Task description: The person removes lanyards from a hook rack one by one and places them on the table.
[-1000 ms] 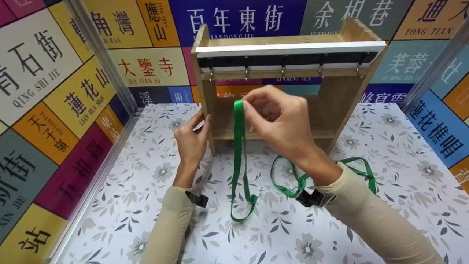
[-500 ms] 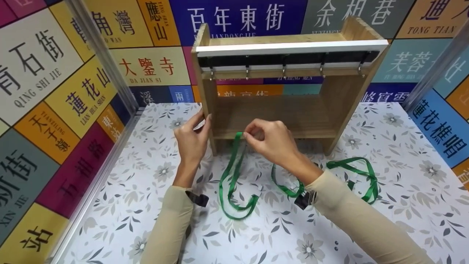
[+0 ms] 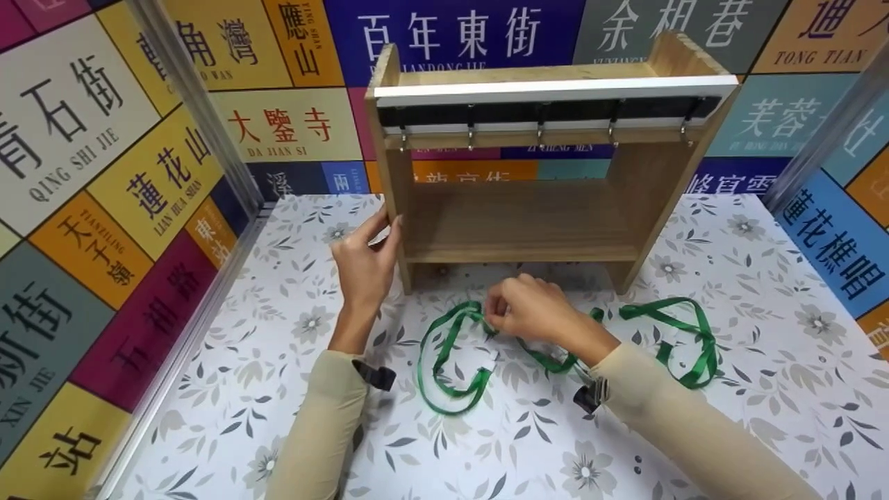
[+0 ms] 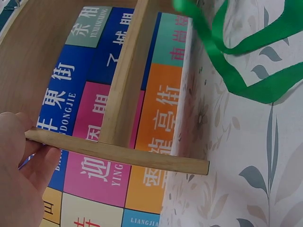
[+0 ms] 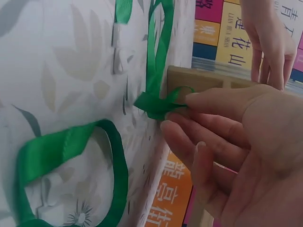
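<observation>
My left hand grips the left side panel of a small wooden rack. The left wrist view shows its thumb and fingers around the panel's edge. My right hand is low over the table before the rack, pinching one end of a green lanyard between thumb and fingers. Most of that lanyard lies in a loop on the table, with a white clip visible in the right wrist view. A second green lanyard lies partly hidden under my right hand and forearm.
A third green lanyard lies to the right. Several metal hooks hang along the rack's black-and-white front rail. A floral cloth covers the table, and printed panels stand behind and at the sides.
My right hand has come down from in front of the rack to just above the table with the lanyard, which went from hanging to lying looped. My left hand stays on the rack.
</observation>
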### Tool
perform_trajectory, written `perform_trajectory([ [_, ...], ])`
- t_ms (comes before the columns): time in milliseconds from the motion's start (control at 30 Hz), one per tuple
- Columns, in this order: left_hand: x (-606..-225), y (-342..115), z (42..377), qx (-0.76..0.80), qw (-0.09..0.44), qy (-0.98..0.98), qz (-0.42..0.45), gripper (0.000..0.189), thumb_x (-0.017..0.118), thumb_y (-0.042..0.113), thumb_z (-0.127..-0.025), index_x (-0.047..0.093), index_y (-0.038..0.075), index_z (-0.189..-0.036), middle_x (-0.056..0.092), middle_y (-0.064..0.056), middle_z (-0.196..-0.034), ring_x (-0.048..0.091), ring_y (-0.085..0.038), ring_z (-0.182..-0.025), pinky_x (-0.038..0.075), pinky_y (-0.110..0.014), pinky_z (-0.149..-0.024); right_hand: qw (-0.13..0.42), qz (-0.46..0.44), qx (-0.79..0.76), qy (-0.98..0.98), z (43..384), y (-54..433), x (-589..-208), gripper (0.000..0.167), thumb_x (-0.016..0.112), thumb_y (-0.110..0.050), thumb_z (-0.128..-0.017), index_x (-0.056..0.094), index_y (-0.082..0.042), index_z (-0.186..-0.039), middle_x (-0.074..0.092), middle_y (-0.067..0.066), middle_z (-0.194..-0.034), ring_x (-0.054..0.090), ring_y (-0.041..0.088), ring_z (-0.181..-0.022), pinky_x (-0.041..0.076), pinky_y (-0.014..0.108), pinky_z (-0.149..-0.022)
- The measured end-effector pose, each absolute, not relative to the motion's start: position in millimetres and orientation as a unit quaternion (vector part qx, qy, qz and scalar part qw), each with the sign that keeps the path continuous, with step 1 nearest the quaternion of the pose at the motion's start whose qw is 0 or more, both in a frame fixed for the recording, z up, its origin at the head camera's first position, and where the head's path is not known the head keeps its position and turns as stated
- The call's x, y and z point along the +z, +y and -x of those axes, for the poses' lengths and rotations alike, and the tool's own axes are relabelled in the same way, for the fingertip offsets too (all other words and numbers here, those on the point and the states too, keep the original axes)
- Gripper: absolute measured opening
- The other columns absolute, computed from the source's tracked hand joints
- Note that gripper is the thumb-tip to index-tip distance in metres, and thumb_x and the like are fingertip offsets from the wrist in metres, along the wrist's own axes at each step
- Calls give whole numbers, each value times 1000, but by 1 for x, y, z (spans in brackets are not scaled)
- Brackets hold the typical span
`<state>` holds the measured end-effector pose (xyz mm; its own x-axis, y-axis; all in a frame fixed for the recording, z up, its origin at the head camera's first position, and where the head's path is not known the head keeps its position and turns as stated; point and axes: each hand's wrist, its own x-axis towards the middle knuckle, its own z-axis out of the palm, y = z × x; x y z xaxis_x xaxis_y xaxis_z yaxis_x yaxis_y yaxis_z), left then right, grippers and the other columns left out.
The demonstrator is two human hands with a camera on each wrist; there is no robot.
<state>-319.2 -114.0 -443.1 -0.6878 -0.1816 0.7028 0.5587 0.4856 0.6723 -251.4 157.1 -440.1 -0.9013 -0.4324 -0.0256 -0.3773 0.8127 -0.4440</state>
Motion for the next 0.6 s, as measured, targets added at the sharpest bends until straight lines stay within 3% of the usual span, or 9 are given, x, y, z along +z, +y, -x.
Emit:
perform_trajectory([
  [267,-444,-119,322,-490,366,-783,119,35,78,25,-103,78,7,-132,79,-12,-125,79,-21,-114,69,-31,-84,71,213,-215,950,251,164,-439,10,78,-33,-102,83,-24,-102,80,-11,-93,68,8,-76,58,40,-72],
  [433,-442,-125,321,-474,350,-797,132,35,77,26,-103,78,7,-132,81,-11,-122,81,-21,-110,70,-38,-83,38,196,-240,950,245,183,-420,20,74,-38,-104,83,-21,-109,81,-6,-99,68,11,-74,57,32,-63],
  [600,-433,-144,321,-426,344,-820,167,27,74,20,-105,81,5,-125,83,-12,-114,83,-24,-99,71,-38,-81,-16,170,-264,949,241,226,-390,21,71,-35,-106,81,-17,-112,81,0,-101,74,17,-84,66,37,-74],
])
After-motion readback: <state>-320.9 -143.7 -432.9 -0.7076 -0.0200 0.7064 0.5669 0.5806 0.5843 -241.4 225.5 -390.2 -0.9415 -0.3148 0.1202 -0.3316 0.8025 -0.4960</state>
